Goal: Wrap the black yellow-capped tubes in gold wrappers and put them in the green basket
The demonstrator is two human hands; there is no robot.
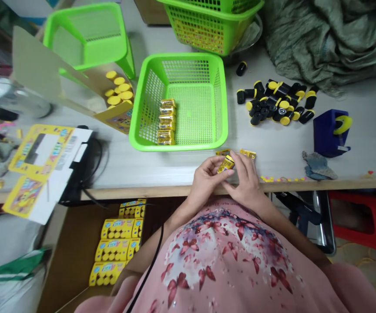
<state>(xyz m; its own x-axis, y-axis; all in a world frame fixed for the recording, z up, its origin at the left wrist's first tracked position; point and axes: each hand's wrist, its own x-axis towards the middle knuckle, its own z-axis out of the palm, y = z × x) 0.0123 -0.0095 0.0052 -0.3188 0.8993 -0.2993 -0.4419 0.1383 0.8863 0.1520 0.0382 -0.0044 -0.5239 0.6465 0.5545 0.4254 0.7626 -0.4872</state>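
Between my two hands, close above the table's front edge, is a small cylinder [226, 164] with a yellow printed label and a yellow cap. My left hand [204, 177] pinches it from the left with thumb and fingers. From the right, the closed fingers of my right hand [247, 176] press against it. Two flat yellow labels [248, 154] [222, 152] lie on the table just beyond my fingers. A green basket [179, 147] stands behind my hands, with a column of yellow-wrapped cylinders [166, 124] along its left side.
Loose black tubes with yellow caps [284, 104] lie right of the basket, near a blue tape dispenser [330, 132]. An open carton [114, 114] holding yellow-capped tubes stands left. Filled green baskets [204, 30] are stacked behind. Yellow packs [114, 250] sit in a box below the table.
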